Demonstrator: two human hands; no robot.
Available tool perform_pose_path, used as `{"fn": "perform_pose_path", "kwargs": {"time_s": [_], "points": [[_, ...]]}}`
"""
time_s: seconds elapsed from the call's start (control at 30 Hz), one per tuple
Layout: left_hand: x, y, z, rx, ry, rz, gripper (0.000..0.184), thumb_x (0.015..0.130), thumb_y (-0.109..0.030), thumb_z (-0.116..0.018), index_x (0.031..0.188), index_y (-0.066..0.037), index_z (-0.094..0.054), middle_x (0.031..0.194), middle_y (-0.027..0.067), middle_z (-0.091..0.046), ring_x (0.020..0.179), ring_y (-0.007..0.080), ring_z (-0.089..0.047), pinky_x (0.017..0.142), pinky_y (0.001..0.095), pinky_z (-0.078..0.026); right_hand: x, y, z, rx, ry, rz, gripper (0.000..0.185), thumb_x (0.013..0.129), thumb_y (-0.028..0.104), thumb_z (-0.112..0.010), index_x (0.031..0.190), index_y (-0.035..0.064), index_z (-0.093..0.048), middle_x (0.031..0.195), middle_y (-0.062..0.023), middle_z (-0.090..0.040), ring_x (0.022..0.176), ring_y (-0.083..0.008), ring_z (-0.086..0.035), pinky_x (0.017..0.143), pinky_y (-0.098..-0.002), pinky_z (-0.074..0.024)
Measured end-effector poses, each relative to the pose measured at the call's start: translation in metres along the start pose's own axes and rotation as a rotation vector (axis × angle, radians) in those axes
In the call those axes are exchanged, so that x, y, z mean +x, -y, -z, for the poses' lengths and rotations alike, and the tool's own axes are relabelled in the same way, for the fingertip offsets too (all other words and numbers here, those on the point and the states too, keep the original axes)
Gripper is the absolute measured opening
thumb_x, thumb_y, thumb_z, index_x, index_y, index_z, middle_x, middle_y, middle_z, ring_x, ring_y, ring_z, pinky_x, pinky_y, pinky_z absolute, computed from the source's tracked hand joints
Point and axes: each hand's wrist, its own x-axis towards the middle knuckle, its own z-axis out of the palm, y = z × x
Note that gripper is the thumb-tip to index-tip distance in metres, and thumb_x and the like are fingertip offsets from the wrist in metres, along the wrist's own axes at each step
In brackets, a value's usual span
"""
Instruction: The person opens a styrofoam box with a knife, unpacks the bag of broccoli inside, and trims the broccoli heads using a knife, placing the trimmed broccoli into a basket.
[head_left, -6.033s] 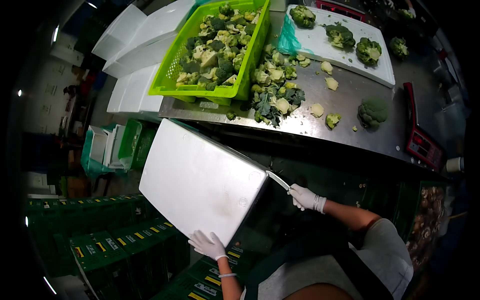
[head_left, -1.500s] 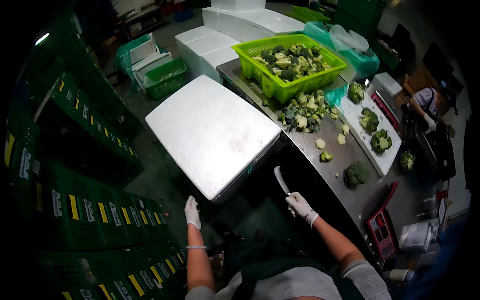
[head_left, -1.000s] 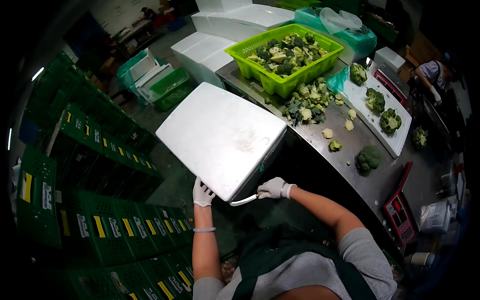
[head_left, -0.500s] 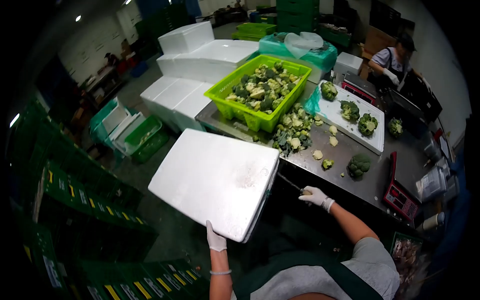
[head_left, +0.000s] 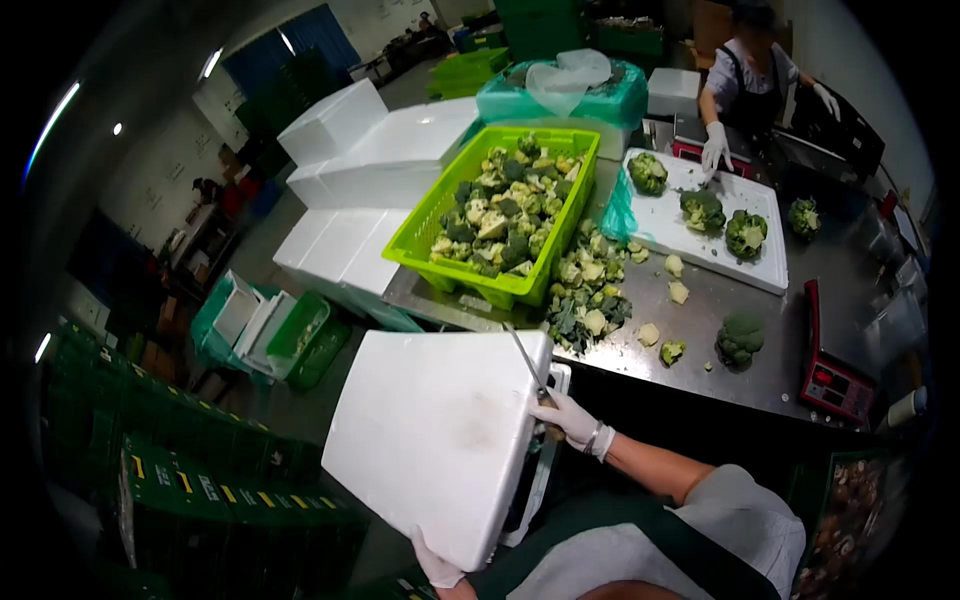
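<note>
A white foam lid (head_left: 430,425) lies tilted over a foam box (head_left: 545,490), whose rim shows along the right side. My left hand (head_left: 435,562), in a white glove, is at the lid's near edge, its fingers partly hidden beneath it. My gloved right hand (head_left: 568,418) is closed round the handle of a knife (head_left: 525,358) at the lid's right edge; the blade points up and away over the lid's far corner. Dark contents show in the gap between lid and box, too dim to make out.
On the steel table (head_left: 640,385) are a lime-green crate (head_left: 420,225) of broccoli pieces, loose trimmings (head_left: 590,300), a white foam tray (head_left: 690,240) with broccoli heads, and a red scale (head_left: 840,385). Foam boxes (head_left: 340,250) stand left. Another person (head_left: 750,80) reaches over the tray.
The lid has shifted and now sits askew, with the box rim showing. My right hand has come in to the lid's edge with the knife. The other person's hand has reached the tray.
</note>
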Motion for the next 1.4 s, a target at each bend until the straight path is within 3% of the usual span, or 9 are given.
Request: {"fn": "perform_pose_path", "kwargs": {"time_s": [0.27,0.43,0.63,0.67,0.73,1.03,1.17,1.23,1.4], "points": [[0.008,-0.14,-0.008,0.275,-0.083,-0.564,0.057,0.089,-0.029,-0.05,0.134,-0.002,-0.028,0.134,0.0137,-0.038,0.12,0.028,-0.04,0.099,0.0415,-0.031,0.128,0.135,-0.131,-0.16,0.724,0.343,0.029,0.088,0.022,-0.057,0.108,0.0027,-0.048,0.095,-0.0035,-0.055,0.08,-0.0078,-0.053,0.074,-0.0252,-0.0476],[0.064,-0.199,-0.096,0.629,-0.442,-0.774,0.054,0.088,-0.026,-0.056,0.129,-0.001,-0.032,0.129,0.0121,-0.039,0.114,0.0226,-0.043,0.095,0.0388,-0.032,0.193,0.15,-0.163,-0.123,0.586,0.41,0.028,0.09,0.029,-0.053,0.111,0.0103,-0.051,0.092,0.0027,-0.056,0.075,-0.0026,-0.049,0.063,-0.0183,-0.0417],[0.154,-0.302,-0.04,1.008,-0.973,-0.877,0.063,0.08,-0.026,-0.068,0.125,0.004,-0.036,0.121,0.0158,-0.045,0.109,0.0229,-0.046,0.092,0.0338,-0.037,0.205,0.081,-0.111,-0.523,0.37,0.07,0.028,0.091,0.028,-0.051,0.11,0.0071,-0.051,0.087,-0.0043,-0.055,0.074,-0.0103,-0.053,0.065,-0.0235,-0.0446],[0.166,-0.308,-0.041,1.0,-0.984,-0.881,0.063,0.08,-0.026,-0.068,0.125,0.004,-0.036,0.121,0.0158,-0.045,0.109,0.0229,-0.046,0.092,0.0338,-0.037,0.203,0.047,-0.105,-0.717,0.434,0.352,0.029,0.09,0.029,-0.051,0.106,0.0055,-0.052,0.089,-0.008,-0.055,0.078,-0.0164,-0.054,0.069,-0.0283,-0.045],[0.189,-0.315,-0.037,0.707,-0.68,-1.094,0.064,0.079,-0.027,-0.07,0.125,0.004,-0.039,0.122,0.0151,-0.047,0.111,0.0237,-0.045,0.094,0.0359,-0.037,0.175,-0.011,-0.1,-0.985,0.605,0.496,0.031,0.086,0.032,-0.053,0.097,0.0022,-0.054,0.095,-0.016,-0.054,0.091,-0.0321,-0.052,0.08,-0.0392,-0.0431],[0.309,-0.393,0.054,0.69,-0.387,-0.816,0.057,0.08,-0.04,-0.064,0.114,0.005,-0.052,0.102,0.0108,-0.059,0.088,0.0183,-0.055,0.08,0.0328,-0.044,0.034,-0.127,-0.116,-1.733,1.389,0.156,0.016,0.082,0.03,-0.052,0.082,0.0143,-0.056,0.073,-0.0083,-0.056,0.074,-0.0259,-0.06,0.061,-0.0404,-0.0454],[0.348,-0.342,0.111,0.804,-0.237,-0.755,0.053,0.079,-0.033,-0.067,0.116,0.003,-0.051,0.102,0.0089,-0.059,0.09,0.0184,-0.054,0.082,0.0316,-0.043,0.085,-0.048,-0.184,-1.895,1.133,0.271,0.021,0.082,0.033,-0.055,0.089,0.0132,-0.055,0.073,-0.0067,-0.056,0.065,-0.0245,-0.058,0.055,-0.0374,-0.0456],[0.341,-0.307,0.116,0.642,-0.211,-0.729,0.049,0.08,-0.03,-0.066,0.115,0.001,-0.052,0.102,0.0077,-0.059,0.092,0.0179,-0.054,0.084,0.0306,-0.042,0.12,-0.013,-0.223,-1.672,0.677,0.659,0.022,0.083,0.034,-0.055,0.086,0.0117,-0.053,0.075,-0.0083,-0.056,0.066,-0.0261,-0.057,0.057,-0.0374,-0.0462],[0.335,-0.313,0.125,0.744,-0.25,-0.719,0.039,0.079,-0.025,-0.068,0.106,-0.001,-0.054,0.096,0.0094,-0.062,0.084,0.0182,-0.057,0.077,0.0304,-0.044,0.221,-0.071,-0.292,-1.917,0.668,0.49,0.023,0.085,0.032,-0.053,0.093,0.0104,-0.055,0.081,-0.0115,-0.058,0.075,-0.0294,-0.059,0.062,-0.0392,-0.0483]]}}
